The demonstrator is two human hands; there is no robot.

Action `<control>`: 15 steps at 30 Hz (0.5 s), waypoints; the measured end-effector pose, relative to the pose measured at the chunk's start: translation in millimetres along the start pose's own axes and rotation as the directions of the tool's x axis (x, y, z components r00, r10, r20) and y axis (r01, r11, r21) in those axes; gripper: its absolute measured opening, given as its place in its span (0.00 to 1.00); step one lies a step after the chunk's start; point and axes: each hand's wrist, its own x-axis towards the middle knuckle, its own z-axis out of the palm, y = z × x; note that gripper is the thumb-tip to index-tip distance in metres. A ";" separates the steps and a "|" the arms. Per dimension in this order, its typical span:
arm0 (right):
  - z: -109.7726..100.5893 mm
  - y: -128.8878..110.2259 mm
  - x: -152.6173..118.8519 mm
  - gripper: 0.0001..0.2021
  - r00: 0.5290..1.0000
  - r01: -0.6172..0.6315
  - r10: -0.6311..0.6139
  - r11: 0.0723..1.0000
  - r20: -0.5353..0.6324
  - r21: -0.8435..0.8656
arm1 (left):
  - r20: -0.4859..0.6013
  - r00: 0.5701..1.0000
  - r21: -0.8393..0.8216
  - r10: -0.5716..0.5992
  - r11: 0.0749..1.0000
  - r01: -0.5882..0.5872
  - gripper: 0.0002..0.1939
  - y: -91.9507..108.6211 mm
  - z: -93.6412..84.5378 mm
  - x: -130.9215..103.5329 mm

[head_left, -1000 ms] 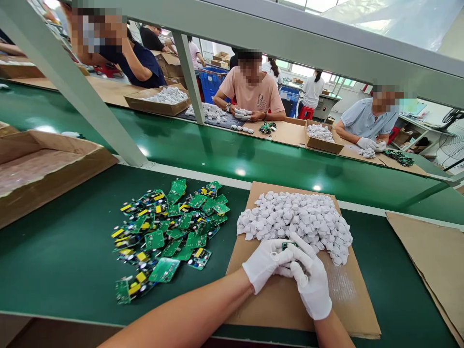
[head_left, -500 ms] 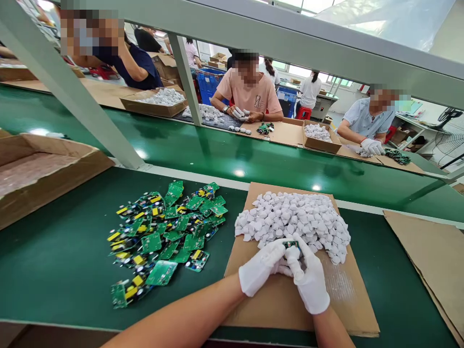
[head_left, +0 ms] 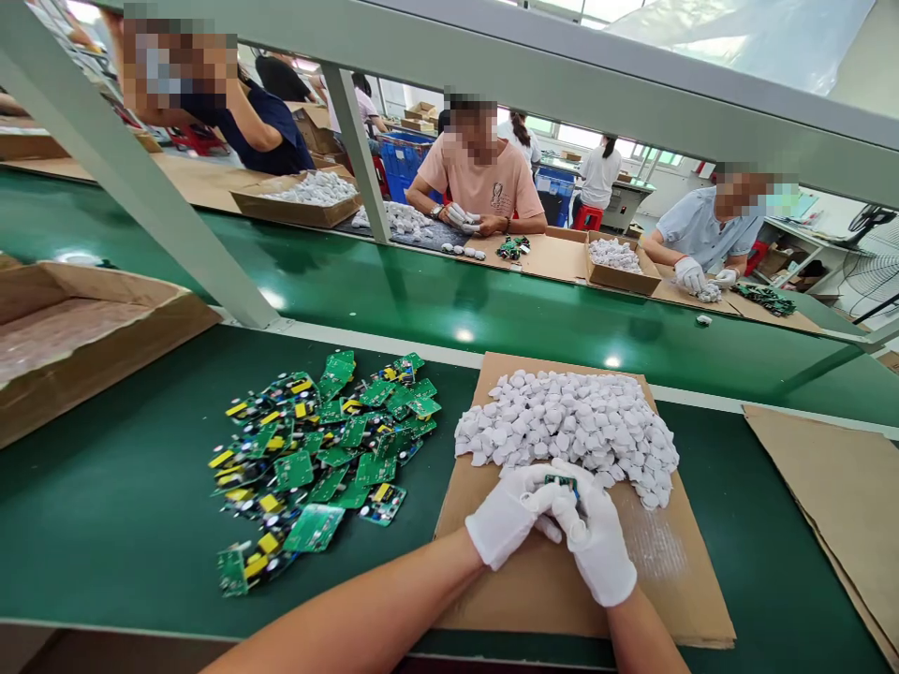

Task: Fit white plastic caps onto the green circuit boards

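Observation:
My left hand [head_left: 507, 517] and my right hand [head_left: 602, 543], both in white gloves, meet above a cardboard sheet [head_left: 506, 594]. Between them is a small green circuit board [head_left: 562, 483], gripped by the closed fingers of both hands. Gloved fingers cover most of the board, and I cannot tell whether a white piece is held with it. Just beyond my fingers lies a heap of small white plastic pieces [head_left: 568, 417]. Left of the sheet, a loose pile of green circuit boards [head_left: 327, 463] with yellow and black components spreads over the green bench top [head_left: 126, 524].
An open cardboard box [head_left: 140, 351] stands at the left. More cardboard [head_left: 829, 496] lies at the right. A slanted metal post [head_left: 154, 168] and an overhead beam [head_left: 562, 84] frame the bench. Across the green belt [head_left: 421, 304], several people sit working; one small item [head_left: 703, 320] lies there.
My left fingers have moved in closer over the board, and my right fingers have curled around it. Across the belt, the person at right has shifted their hands; a small item now lies on the belt.

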 end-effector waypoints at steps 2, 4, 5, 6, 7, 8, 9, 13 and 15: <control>1.4 1.6 0.7 0.14 1.000 0.003 -0.003 1.000 0.000 0.007 | 0.068 0.998 -0.035 0.000 0.999 0.003 0.20 1.1 -1.3 -0.8; 0.9 3.1 1.1 0.14 1.000 -0.023 0.022 0.999 0.004 0.047 | 0.137 0.991 -0.059 0.012 0.998 -0.004 0.23 4.9 -1.1 -2.5; 0.1 3.6 1.1 0.14 0.999 -0.037 0.037 0.997 0.009 0.069 | 0.161 0.987 -0.048 0.014 0.999 -0.007 0.23 7.4 -0.4 -3.6; -0.9 4.0 1.0 0.14 0.999 -0.051 0.050 0.995 0.017 0.090 | 0.170 0.985 -0.023 0.010 1.000 -0.006 0.22 10.1 0.7 -4.8; -1.9 4.1 0.7 0.14 0.998 -0.062 0.060 0.992 0.025 0.108 | 0.167 0.986 0.007 -0.002 1.000 0.001 0.20 12.5 2.0 -5.8; -2.8 4.2 0.5 0.15 0.997 -0.068 0.064 0.990 0.032 0.126 | 0.160 0.987 0.033 -0.014 0.999 0.009 0.19 14.6 3.3 -6.7; -3.4 4.2 0.2 0.15 0.997 -0.070 0.064 0.987 0.049 0.143 | 0.153 0.988 0.046 -0.024 0.999 0.017 0.17 16.0 4.3 -7.3; -3.9 4.7 -0.4 0.19 0.995 -0.076 0.061 0.981 0.085 0.180 | 0.164 0.985 -0.011 -0.048 0.999 0.050 0.16 16.2 4.2 -6.9; -3.9 3.6 -0.1 0.21 0.995 -0.092 0.083 0.978 0.057 0.189 | 0.181 0.982 -0.088 -0.061 0.993 0.078 0.17 14.2 1.8 -5.8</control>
